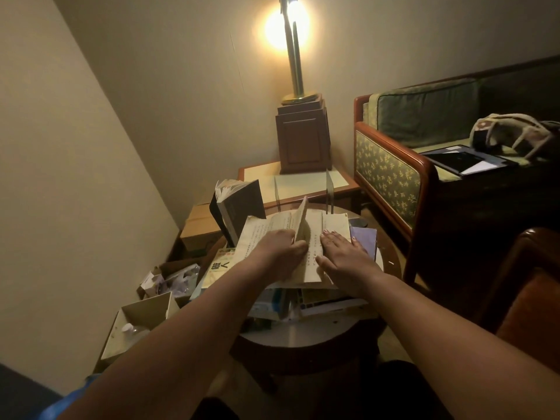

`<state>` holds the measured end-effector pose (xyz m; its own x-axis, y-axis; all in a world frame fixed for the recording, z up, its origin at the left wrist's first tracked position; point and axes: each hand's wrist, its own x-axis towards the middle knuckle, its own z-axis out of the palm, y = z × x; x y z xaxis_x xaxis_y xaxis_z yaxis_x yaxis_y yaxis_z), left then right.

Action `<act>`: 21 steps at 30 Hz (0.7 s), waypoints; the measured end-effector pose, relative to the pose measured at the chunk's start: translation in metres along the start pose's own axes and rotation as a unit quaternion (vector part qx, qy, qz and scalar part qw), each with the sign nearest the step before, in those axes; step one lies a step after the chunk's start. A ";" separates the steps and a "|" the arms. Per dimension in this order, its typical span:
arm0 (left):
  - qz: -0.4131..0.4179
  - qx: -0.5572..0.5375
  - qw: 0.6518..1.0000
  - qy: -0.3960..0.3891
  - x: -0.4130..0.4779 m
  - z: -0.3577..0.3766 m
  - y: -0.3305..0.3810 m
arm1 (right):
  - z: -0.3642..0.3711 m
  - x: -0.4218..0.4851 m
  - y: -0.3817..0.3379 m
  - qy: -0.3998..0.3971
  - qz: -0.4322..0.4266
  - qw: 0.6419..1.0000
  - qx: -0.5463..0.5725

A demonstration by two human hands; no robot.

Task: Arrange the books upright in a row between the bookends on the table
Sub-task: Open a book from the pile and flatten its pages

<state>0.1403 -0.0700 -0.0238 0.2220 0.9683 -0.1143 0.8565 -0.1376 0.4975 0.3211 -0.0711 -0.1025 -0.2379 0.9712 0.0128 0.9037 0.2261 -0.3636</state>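
Note:
An open cream book [266,234] lies on top of a pile of books on the round table [306,334]. My left hand [280,248] pinches a few of its pages, which stand up at the middle. My right hand [342,256] lies flat with spread fingers on the right-hand page. A dark book [239,204] stands half open and tilted at the pile's far left. A yellow book with large black characters [218,268] lies flat under my left forearm. Two clear bookends [329,189] stand at the table's far edge, with nothing between them.
Behind the round table stands a square side table [342,181] with a wooden box and a lit brass lamp [295,56]. A sofa [394,165] holding papers and a bag is at right. Open cardboard boxes [142,316] with clutter sit on the floor at left.

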 end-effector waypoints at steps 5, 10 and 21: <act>0.061 0.003 0.994 0.093 -0.005 -0.013 -0.011 | -0.002 0.002 -0.006 -0.020 0.010 0.999 -0.038; 0.041 0.139 0.983 0.117 -0.008 -0.017 -0.030 | -0.011 0.005 -0.023 -0.059 0.033 0.997 -0.038; 0.029 0.068 0.992 0.101 -0.007 0.015 -0.052 | -0.016 0.020 -0.068 -0.082 0.049 0.984 -0.151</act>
<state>0.1011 -0.0723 -0.0619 0.1870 0.9780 0.0926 0.9028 -0.2083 0.3762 0.2608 -0.0659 -0.0623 -0.1765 0.9697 -0.1688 0.9838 0.1682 -0.0623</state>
